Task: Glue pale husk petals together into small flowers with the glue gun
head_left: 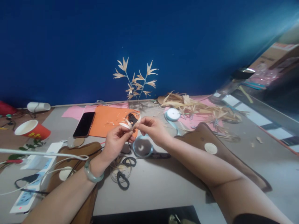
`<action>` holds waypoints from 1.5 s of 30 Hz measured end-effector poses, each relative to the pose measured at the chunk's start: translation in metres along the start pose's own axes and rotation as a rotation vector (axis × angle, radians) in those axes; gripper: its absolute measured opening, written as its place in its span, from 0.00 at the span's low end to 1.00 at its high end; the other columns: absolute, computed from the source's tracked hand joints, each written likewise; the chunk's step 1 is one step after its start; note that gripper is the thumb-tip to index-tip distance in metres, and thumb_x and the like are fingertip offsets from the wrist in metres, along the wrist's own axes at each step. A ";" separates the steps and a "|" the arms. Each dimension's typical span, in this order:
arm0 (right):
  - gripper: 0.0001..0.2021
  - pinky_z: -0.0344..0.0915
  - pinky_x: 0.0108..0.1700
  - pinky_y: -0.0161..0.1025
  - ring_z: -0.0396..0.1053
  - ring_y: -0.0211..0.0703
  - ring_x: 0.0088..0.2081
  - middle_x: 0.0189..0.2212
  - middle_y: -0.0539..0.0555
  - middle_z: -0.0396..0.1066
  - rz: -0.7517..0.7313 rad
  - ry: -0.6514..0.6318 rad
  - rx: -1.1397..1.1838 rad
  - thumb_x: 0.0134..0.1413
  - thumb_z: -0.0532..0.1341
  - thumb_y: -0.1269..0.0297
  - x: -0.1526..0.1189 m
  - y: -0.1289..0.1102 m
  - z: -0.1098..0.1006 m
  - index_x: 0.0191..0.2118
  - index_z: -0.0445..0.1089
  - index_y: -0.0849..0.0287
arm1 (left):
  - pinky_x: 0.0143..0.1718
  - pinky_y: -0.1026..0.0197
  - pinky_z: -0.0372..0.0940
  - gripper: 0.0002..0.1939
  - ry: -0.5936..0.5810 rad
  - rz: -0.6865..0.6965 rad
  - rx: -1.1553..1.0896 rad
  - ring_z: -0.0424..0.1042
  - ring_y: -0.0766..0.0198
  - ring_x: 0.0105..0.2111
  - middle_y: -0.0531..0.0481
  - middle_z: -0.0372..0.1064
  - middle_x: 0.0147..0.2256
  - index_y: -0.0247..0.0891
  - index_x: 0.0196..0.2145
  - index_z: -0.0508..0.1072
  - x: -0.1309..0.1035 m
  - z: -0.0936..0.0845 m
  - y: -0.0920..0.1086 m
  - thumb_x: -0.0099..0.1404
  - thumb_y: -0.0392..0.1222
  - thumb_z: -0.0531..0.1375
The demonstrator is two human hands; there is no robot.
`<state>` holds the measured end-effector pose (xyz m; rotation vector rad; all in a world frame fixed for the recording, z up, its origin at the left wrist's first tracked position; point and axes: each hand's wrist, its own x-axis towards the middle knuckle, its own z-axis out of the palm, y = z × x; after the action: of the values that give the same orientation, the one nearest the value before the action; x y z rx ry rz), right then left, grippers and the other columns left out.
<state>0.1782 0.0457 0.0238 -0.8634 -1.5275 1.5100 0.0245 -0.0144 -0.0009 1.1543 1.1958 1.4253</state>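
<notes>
Husk Petals [126,125] Pinched Above a Busy Counter [144,194]

Nearest us, a dark mat [142,216] crosses the lower edge of our view. Beyond it lie scissors [119,176] with black handles, between our forearms, and just past them a ring of pale blue tape [140,155]. A brown cushion [198,140] rests under our right forearm; a power strip [32,186] sits at our left.

Over the middle we hold the pale petals with both hands close together: our left hand [118,143] pinches them between thumb and fingers, and our right hand [153,130] grips from the other side.

Past our hands we see orange paper [102,121] strewn with scraps, a black phone [84,124] at its left edge, a white spool [173,114] and heaped dry husks [193,107]. Farthest, two sprigs of husk flowers [150,69] stand before the blue wall [93,40].
</notes>
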 end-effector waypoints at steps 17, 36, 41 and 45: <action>0.12 0.56 0.24 0.31 0.58 0.30 0.20 0.17 0.46 0.64 -0.003 0.004 0.029 0.45 0.68 0.58 0.000 0.001 -0.001 0.24 0.70 0.62 | 0.29 0.61 0.74 0.12 0.031 -0.024 -0.022 0.77 0.62 0.24 0.50 0.75 0.24 0.33 0.29 0.72 0.001 0.001 0.005 0.52 0.43 0.69; 0.10 0.57 0.23 0.31 0.61 0.31 0.19 0.21 0.50 0.72 0.074 -0.274 -0.298 0.48 0.65 0.61 0.003 0.032 0.005 0.26 0.72 0.64 | 0.32 0.63 0.72 0.12 0.289 0.184 -0.023 0.74 0.68 0.25 0.52 0.73 0.24 0.34 0.31 0.72 0.032 -0.032 -0.009 0.55 0.45 0.66; 0.05 0.61 0.31 0.32 0.68 0.36 0.26 0.23 0.51 0.73 -0.030 -0.415 -0.489 0.48 0.64 0.67 -0.002 0.044 0.019 0.26 0.73 0.64 | 0.31 0.64 0.71 0.11 0.287 0.213 -0.040 0.73 0.69 0.24 0.53 0.72 0.24 0.35 0.30 0.71 0.034 -0.033 -0.008 0.55 0.45 0.66; 0.05 0.61 0.34 0.33 0.69 0.37 0.29 0.29 0.53 0.75 -0.181 -0.433 -0.788 0.49 0.64 0.71 -0.004 0.037 0.027 0.34 0.75 0.63 | 0.30 0.64 0.71 0.10 0.274 0.223 -0.078 0.73 0.69 0.22 0.53 0.72 0.23 0.34 0.30 0.70 0.034 -0.033 -0.007 0.55 0.43 0.66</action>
<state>0.1532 0.0325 -0.0128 -0.8063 -2.5276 0.9794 -0.0125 0.0157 -0.0069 1.0890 1.2126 1.8308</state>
